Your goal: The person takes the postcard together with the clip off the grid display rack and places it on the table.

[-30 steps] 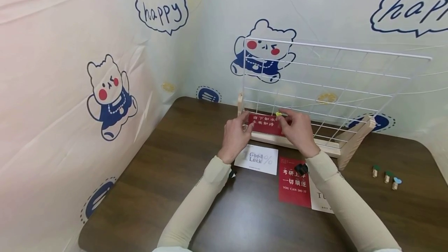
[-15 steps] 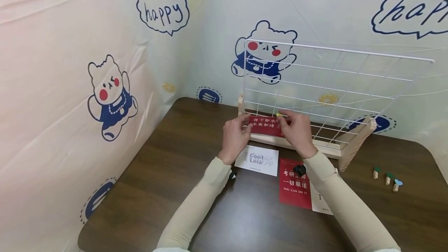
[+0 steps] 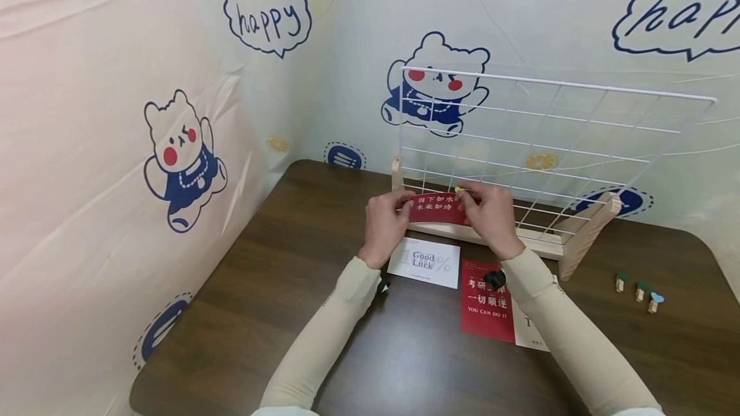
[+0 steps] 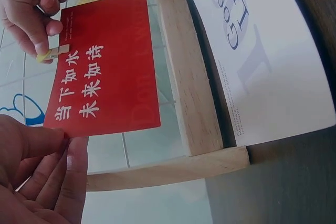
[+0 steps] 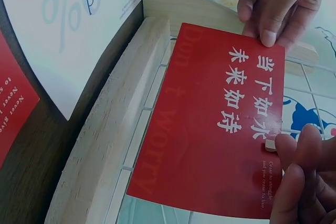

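Note:
A red card with white characters (image 3: 435, 210) is held up in front of the lower left of a white wire grid (image 3: 557, 84). My left hand (image 3: 384, 226) pinches the card's upper left corner between thumb and fingers. At the card's top edge, my right hand (image 3: 494, 216) pinches a small wooden clothespin with a yellow top (image 4: 60, 50). In the left wrist view the clothespin's tip overlaps the card's edge; whether it also grips a wire cannot be seen. The right wrist view shows the card slightly bowed, with the clothespin mostly hidden by my fingers.
The grid stands in a wooden base (image 3: 590, 230) on a dark table (image 3: 260, 287). Before it lie a white "Good Luck" card (image 3: 424, 278), another red card (image 3: 487, 323) and a pale card (image 3: 532, 336) partly under my right forearm. Three small clothespins (image 3: 640, 293) lie at right.
The red card has moved slightly down and now bows a little. My left hand has shifted slightly left with its corner; my right hand keeps its pinch on the clothespin.

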Motion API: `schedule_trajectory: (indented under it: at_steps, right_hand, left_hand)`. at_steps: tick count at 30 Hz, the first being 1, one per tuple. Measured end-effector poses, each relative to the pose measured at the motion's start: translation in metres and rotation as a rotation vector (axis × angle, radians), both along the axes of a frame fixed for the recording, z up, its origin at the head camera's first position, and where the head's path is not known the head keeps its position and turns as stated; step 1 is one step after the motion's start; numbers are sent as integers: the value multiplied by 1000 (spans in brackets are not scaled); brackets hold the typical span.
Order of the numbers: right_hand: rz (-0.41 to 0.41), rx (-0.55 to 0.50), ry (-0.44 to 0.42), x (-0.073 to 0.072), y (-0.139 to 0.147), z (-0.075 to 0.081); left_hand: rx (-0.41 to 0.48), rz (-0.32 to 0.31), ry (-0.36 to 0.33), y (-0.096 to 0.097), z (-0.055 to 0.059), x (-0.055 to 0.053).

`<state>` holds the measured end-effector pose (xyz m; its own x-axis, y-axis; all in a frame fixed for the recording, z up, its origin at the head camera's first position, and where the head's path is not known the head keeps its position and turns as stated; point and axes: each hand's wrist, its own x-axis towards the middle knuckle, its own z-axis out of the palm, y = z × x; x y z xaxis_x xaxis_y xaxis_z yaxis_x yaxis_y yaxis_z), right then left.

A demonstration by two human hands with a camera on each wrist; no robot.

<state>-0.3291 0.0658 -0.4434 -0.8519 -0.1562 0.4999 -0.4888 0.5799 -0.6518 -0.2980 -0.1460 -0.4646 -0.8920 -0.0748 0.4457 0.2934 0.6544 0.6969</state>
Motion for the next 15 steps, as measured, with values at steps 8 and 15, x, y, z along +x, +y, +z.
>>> schedule_trajectory:
  at_steps: [8,15]
  right_hand:
    - [8,-7,18,0,-1,0]
    - [9,-53,17,1,-1,-1]
  left_hand:
    - [11,2,-13,-2,1,1]
    - [18,-1,-27,-2,2,1]
